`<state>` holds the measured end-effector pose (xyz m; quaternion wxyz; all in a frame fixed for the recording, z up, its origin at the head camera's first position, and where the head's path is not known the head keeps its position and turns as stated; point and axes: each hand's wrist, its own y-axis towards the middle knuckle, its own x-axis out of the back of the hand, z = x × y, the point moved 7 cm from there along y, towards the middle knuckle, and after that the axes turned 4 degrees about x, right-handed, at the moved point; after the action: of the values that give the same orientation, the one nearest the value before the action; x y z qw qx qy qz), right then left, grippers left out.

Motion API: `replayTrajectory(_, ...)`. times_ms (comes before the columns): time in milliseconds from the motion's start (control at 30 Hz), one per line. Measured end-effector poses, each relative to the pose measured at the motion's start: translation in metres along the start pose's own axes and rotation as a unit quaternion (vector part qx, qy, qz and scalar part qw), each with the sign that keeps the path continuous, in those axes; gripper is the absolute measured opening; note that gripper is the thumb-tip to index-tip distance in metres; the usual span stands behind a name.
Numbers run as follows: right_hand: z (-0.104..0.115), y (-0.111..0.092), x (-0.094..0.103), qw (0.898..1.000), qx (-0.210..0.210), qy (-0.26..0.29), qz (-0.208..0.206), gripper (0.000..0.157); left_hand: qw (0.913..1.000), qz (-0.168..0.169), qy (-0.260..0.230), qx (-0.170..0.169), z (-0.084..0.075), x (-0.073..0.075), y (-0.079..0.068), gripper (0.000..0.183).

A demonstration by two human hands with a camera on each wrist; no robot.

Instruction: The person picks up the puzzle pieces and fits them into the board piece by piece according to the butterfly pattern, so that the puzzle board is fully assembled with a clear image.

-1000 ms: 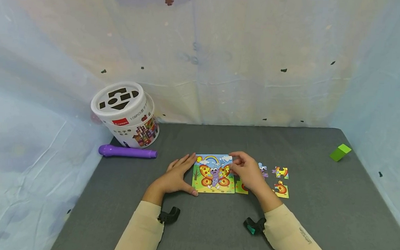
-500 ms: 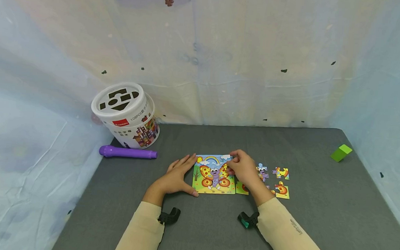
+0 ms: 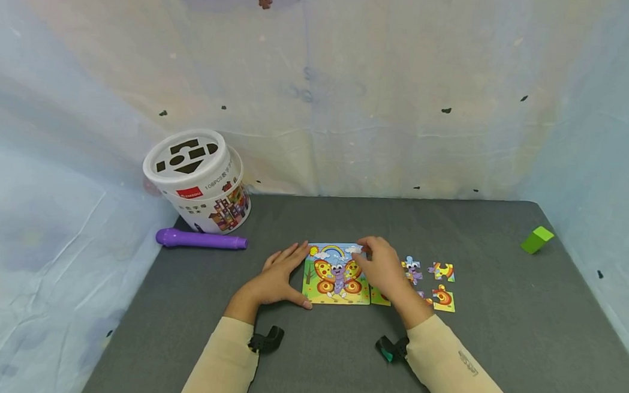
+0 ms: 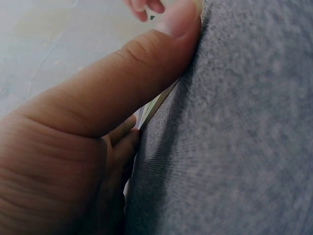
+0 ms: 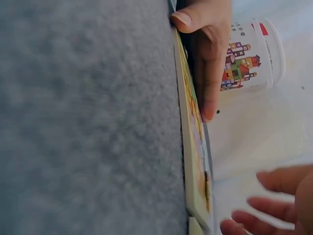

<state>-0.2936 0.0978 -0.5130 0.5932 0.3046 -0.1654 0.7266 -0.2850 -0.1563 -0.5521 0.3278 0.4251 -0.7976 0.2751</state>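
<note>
We locate the puzzle [image 3: 338, 276], which bears a butterfly and a rainbow, flat on the grey table [image 3: 320, 371], between both hands. Our left hand [image 3: 276, 280] is released: its fingers lie extended along the left edge, with the thumb at the near left corner. Our right hand [image 3: 388, 272] is above the far right corner; the right wrist view shows it released, fingers spaced and slightly bent, clear of the surface. Piece A [image 3: 380, 295] lies just beside the near right edge, partly covered by the right forearm; we cannot tell whether it touches the puzzle. Further right, we find piece B [image 3: 412, 271], partly covered by the right hand, piece C [image 3: 443, 271] and piece D [image 3: 444, 299]. A black mount [image 3: 266, 339] is fitted at the left wrist, and a second mount [image 3: 391, 349] at the right. At the far left of the table we find the tub [image 3: 196, 180], its lid cut with shaped holes, and in front of it the purple rod [image 3: 201, 239]. The green block [image 3: 536, 240] stands near the far right corner. The cloth [image 3: 373, 116] hangs behind.
</note>
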Motion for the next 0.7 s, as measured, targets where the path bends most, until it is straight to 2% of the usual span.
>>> replayTrajectory(100,0.015,-0.008,-0.004,0.995,0.060,-0.056,0.051,0.049,1.0000,-0.002,0.001,-0.002,0.001,0.000,0.000,0.138)
replayTrajectory(200,0.024,-0.017,-0.012,0.981,0.099,-0.117,0.118,0.064,1.0000,-0.003,0.001,-0.003,0.001,0.000,0.000,0.137)
replayTrajectory(300,0.025,-0.025,-0.020,0.966,0.109,-0.153,0.179,0.074,1.0000,-0.007,0.001,-0.004,0.002,0.001,0.000,0.137)
replayTrajectory(367,0.023,-0.029,-0.023,0.959,0.107,-0.164,0.204,0.076,1.0000,-0.006,0.004,-0.002,0.003,0.001,0.000,0.137)
replayTrajectory(467,0.018,-0.031,-0.024,0.956,0.108,-0.165,0.216,0.075,1.0000,-0.004,0.004,0.000,0.002,0.001,-0.001,0.137)
replayTrajectory(700,0.013,-0.033,-0.022,0.957,0.122,-0.162,0.208,0.073,1.0000,-0.003,0.003,-0.003,0.001,0.001,0.000,0.137)
